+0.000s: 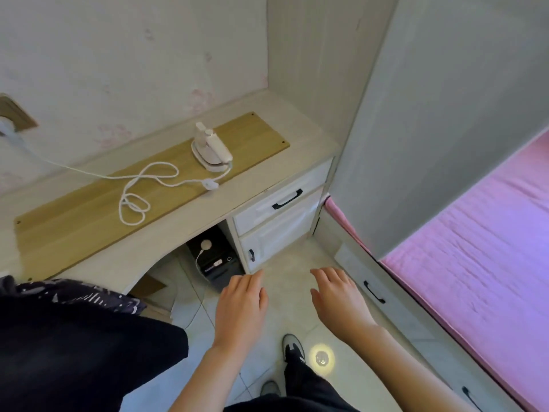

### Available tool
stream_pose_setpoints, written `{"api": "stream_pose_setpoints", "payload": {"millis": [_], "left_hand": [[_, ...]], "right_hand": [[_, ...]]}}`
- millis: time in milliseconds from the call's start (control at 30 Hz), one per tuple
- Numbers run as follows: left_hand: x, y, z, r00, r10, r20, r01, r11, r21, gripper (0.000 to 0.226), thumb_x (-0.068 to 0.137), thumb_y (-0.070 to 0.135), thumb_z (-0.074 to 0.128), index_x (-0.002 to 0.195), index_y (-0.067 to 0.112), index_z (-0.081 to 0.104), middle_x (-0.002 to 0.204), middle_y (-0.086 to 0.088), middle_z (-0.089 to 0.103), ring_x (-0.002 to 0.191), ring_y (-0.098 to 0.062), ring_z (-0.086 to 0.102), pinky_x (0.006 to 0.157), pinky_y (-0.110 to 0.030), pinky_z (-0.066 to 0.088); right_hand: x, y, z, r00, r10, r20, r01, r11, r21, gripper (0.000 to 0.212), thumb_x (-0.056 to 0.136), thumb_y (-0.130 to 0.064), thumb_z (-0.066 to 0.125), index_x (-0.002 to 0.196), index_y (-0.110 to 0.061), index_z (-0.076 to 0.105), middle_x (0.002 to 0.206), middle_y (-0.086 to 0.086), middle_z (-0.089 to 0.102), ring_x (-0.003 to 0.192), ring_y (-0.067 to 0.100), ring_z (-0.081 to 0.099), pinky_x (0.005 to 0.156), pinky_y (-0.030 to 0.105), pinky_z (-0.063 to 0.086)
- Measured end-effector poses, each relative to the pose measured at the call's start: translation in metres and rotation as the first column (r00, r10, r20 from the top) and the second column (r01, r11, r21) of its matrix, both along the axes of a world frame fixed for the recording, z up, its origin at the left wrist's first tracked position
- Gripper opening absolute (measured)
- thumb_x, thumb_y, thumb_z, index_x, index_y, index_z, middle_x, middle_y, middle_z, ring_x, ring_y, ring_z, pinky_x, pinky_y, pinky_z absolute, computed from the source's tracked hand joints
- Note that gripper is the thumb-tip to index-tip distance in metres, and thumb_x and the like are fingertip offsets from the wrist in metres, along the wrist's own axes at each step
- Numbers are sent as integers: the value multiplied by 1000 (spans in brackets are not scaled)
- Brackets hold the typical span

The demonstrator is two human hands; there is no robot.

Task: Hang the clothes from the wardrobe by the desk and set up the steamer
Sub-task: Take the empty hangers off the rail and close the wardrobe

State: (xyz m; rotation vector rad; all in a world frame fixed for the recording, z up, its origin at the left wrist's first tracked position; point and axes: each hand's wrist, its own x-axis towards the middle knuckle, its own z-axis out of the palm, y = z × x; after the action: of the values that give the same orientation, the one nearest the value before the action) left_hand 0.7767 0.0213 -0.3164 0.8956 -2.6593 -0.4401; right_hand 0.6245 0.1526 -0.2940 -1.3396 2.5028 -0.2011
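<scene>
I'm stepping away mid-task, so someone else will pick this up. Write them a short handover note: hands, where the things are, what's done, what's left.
Left hand and right hand: both open, holding nothing, held out over the floor in front of the desk.
Steamer: upright on the desk's wooden board. Its cord lies looped on the desk and runs to the wall socket at far left, apparently plugged in.
Dark clothes are at lower left by the desk; whether they hang cannot be told.
Wardrobe not in view.
Left: confirm the clothes are hung, finish steamer setup.
</scene>
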Motion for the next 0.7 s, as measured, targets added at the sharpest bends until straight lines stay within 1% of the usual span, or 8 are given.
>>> {"api": "stream_pose_setpoints", "payload": {"millis": [67,200,300,400,567,700], "left_hand": [[6,8,-3,999,-48,22,48,999,1,32,83,15,70,115,12,65,91,4,70,88,-19,63,62,-31,54],[8,28,-6,990,-134,49,132,991,33,31,88,17,63,119,12,64,97,4,70,93,-19,61,72,-33,55],[1,47,0,977,-210,41,210,978,16,31,87,16,65,117,11,66,95,4,71,90,-17,62,72,-31,55],[-11,66,0,959,-275,65,275,961,11,32,87,18,65,119,12,65,100,4,71,95,-17,63,73,-31,55],[-45,105,0,931,-359,71,359,933,8,33,88,19,64,121,13,64,103,5,71,96,-16,63,78,-30,55],[-86,152,2,905,-421,59,420,907,21,34,90,20,61,123,14,62,105,6,69,98,-14,62,79,-28,53]], "right_hand": [[10,18,-1,998,-68,8,68,998,2,41,99,-32,42,138,-18,42,137,0,48,130,22,41,107,31,34],[22,58,1,982,-190,1,190,982,19,42,99,-33,42,138,-18,41,138,0,48,129,23,41,107,32,35],[27,87,3,965,-264,-6,264,965,-7,44,99,-32,42,140,-17,40,138,1,48,131,23,40,107,32,34],[27,116,3,942,-335,-6,334,942,-25,44,98,-32,46,139,-17,42,136,2,50,130,24,42,105,34,37],[16,168,-1,899,-438,-17,436,897,-68,39,90,-26,59,126,-14,55,120,4,60,116,30,54,93,39,48],[-14,216,0,877,-478,-42,472,875,-112,38,84,-22,65,120,-12,60,110,5,64,107,30,59,86,39,53]]}}
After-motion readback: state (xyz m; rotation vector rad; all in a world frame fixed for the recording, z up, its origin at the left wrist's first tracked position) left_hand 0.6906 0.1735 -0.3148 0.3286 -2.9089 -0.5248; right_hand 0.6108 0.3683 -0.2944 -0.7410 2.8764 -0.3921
